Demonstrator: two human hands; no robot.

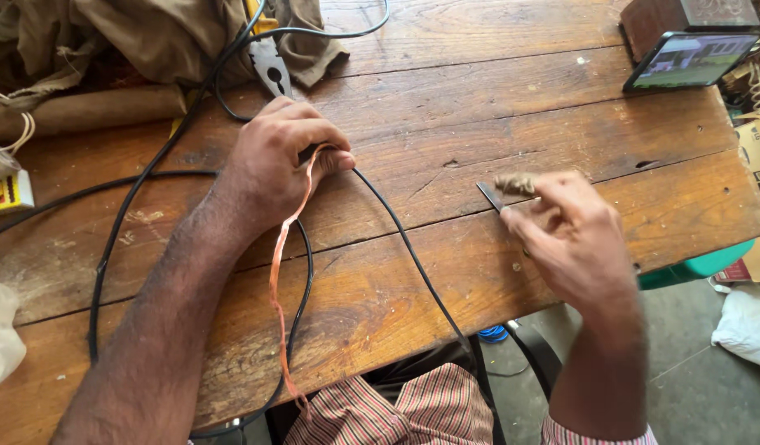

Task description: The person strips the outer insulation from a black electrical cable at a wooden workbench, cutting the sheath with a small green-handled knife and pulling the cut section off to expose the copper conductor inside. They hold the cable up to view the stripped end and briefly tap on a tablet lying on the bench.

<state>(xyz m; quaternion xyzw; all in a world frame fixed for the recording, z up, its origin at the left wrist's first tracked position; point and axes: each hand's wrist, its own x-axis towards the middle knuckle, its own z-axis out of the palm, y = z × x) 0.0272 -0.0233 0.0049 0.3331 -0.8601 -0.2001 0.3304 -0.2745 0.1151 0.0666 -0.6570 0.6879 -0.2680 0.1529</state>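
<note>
My left hand (281, 165) rests on the wooden table (495, 115) and is closed around a black cable (405, 247) and a bundle of bare copper strands (277, 280) that hangs down toward my lap. My right hand (574, 235) hovers over the table's near edge, pinching a thin dark blade (489, 196) between its fingers. A blurred brownish scrap (516, 183) sits at its fingertips.
Pliers (269, 66) with yellow handles lie beside a heap of olive cloth (133, 41) at the back left. A phone (689, 59) leans against a wooden box at the back right. A small yellow box (7, 194) is at the left edge. More black cable (108, 247) loops across the table.
</note>
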